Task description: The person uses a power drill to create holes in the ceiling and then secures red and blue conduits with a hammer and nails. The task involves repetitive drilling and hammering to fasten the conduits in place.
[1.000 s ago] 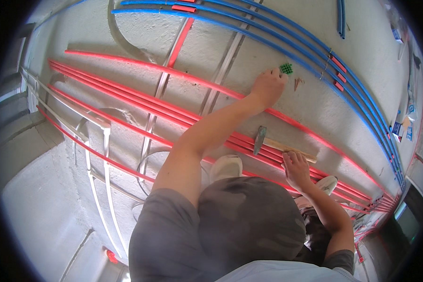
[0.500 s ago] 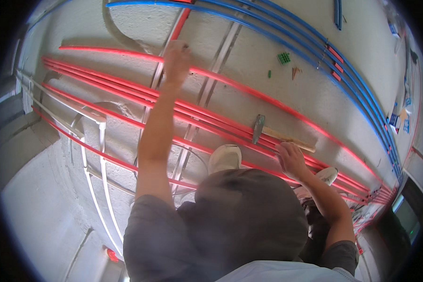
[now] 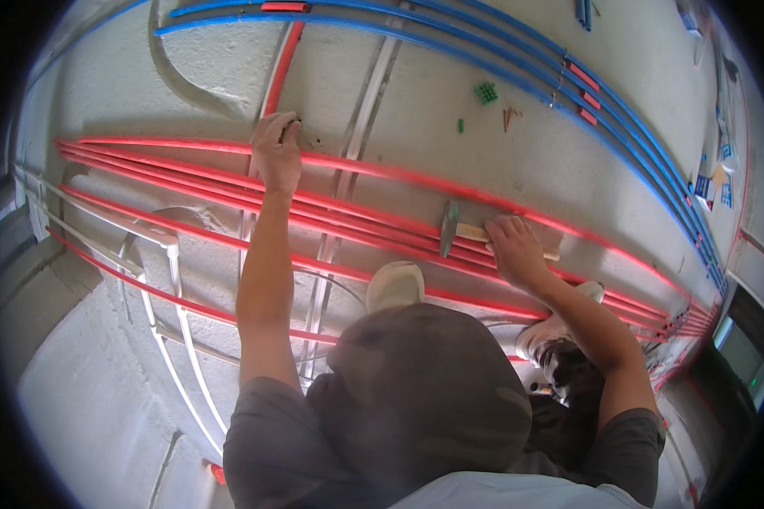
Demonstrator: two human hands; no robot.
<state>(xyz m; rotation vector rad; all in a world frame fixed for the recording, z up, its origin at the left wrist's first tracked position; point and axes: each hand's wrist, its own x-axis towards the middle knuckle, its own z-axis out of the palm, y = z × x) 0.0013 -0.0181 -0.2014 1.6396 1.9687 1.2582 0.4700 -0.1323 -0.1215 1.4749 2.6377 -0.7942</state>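
My left hand (image 3: 277, 156) reaches over the outermost red pipe (image 3: 399, 171), fingers bent in a pinch beside the channel with a red strip. Something small and dark shows at its fingertips, too small to make out. On the right, my right hand (image 3: 516, 248) is closed around the wooden handle of a hammer (image 3: 449, 230). The hammer lies across a bundle of red pipes (image 3: 339, 222), its metal head to the left and the handle's end sticking out past my hand.
Blue pipes (image 3: 475, 68) with red sleeves run along the far side. A green plastic piece (image 3: 485, 92) and thin copper-coloured fasteners (image 3: 508, 119) lie on the floor. White pipes (image 3: 178, 288) stand at the left. My shoe (image 3: 396, 286) is beside the red pipes.
My right hand has moved onto the hammer's handle and closed around it. The outermost red pipe lies nearer the bundle. My left hand's fingertips are now beyond that pipe. The whole view has shifted.
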